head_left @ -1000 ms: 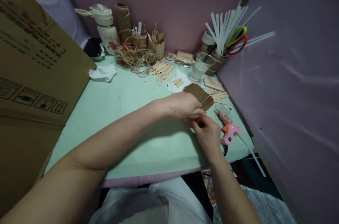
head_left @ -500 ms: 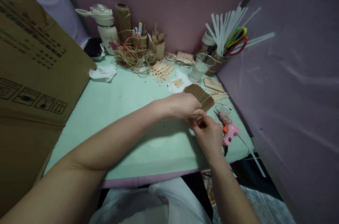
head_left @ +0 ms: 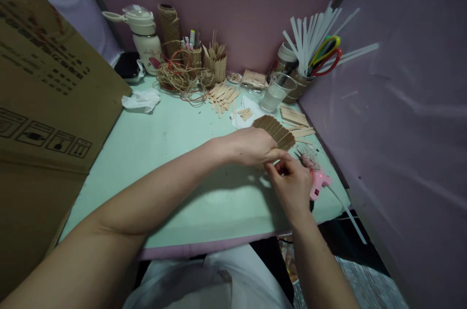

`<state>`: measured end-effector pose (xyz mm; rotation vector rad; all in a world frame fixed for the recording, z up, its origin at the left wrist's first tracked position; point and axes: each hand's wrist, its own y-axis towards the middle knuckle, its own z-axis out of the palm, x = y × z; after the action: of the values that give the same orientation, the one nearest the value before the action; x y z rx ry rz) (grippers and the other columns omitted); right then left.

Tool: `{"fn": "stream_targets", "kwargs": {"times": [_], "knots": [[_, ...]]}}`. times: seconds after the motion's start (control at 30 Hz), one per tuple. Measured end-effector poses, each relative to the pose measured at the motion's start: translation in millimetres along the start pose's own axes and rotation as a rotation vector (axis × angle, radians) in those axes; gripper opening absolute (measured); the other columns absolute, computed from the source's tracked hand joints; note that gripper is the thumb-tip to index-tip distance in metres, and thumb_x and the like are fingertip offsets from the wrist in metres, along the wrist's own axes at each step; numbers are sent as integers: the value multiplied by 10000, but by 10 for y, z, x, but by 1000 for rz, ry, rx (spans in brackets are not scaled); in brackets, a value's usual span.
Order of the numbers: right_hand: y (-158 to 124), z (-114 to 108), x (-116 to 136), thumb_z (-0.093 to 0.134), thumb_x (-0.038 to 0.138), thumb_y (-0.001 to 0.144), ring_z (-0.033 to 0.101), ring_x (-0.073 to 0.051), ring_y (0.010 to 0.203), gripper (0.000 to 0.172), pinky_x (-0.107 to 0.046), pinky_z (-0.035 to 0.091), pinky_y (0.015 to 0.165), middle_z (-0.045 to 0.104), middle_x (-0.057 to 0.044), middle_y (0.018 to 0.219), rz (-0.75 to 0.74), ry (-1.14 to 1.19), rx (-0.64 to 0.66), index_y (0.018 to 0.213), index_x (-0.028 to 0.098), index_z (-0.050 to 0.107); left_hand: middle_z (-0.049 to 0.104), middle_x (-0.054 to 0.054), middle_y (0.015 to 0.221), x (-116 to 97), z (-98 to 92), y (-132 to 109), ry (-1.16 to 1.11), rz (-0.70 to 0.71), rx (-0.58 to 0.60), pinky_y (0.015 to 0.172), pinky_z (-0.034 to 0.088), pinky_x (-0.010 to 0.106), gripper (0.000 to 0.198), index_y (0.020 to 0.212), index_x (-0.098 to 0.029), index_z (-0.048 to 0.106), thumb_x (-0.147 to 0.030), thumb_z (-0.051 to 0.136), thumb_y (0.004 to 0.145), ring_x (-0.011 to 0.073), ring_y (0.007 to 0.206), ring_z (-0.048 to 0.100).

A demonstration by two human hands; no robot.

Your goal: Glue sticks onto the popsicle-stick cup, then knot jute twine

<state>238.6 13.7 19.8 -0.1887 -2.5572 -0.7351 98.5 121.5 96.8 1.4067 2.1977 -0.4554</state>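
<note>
My left hand (head_left: 253, 146) lies over a brown panel of joined craft sticks (head_left: 276, 130) on the mint-green table (head_left: 175, 153), its fingers curled round the panel's near edge. My right hand (head_left: 292, 182) sits just below it with fingers pinched at that edge; what they pinch is hidden. A pink glue gun (head_left: 318, 180) lies right beside my right hand, partly covered by it.
Loose craft sticks (head_left: 222, 95) and stacked sticks (head_left: 294, 117) lie beyond the panel. A plastic cup (head_left: 275, 92), a jar of white strips and scissors (head_left: 314, 51), tangled twine (head_left: 182, 80), a bottle (head_left: 146, 39) and a tissue (head_left: 140, 100) stand behind. A cardboard sheet (head_left: 44, 80) leans at left.
My right hand has shifted slightly up and to the right, covering more of the glue gun. My left hand has stayed on the panel.
</note>
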Motion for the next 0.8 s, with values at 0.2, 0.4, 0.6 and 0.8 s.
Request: {"fn": "stream_targets", "kwargs": {"times": [0.2, 0.4, 0.6, 0.8], "knots": [[-111, 187, -38, 597, 463, 780, 438, -128, 496, 393, -296, 261, 605, 549, 3, 509, 85, -79, 93, 524, 197, 463, 599, 49, 630, -4, -9, -4, 9, -1, 14, 550, 263, 266, 583, 687, -147, 676, -565, 328, 898, 124, 542, 426], [-157, 234, -70, 591, 459, 776, 474, -143, 553, 357, -301, 254, 614, 528, 21, 556, 132, -82, 142, 574, 203, 445, 627, 46, 688, -27, -23, -20, 32, 2, 19, 555, 285, 263, 525, 752, -154, 667, -533, 339, 908, 135, 586, 475], [-192, 261, -182, 708, 474, 619, 513, -198, 742, 433, -318, 397, 668, 521, -9, 807, 244, 60, 2, 854, 205, 462, 662, 49, 993, -97, -142, -100, 14, 81, -100, 696, 395, 257, 344, 975, -189, 644, -452, 433, 907, 177, 877, 584], [-149, 315, -300, 748, 439, 630, 492, -282, 1144, 918, -438, 422, 951, 466, -163, 1290, 167, 290, 21, 1377, 164, 291, 620, 72, 1100, 63, -18, -292, -318, -72, -681, 777, 470, 312, 352, 1153, -201, 528, -418, 522, 877, 165, 866, 608]]}}
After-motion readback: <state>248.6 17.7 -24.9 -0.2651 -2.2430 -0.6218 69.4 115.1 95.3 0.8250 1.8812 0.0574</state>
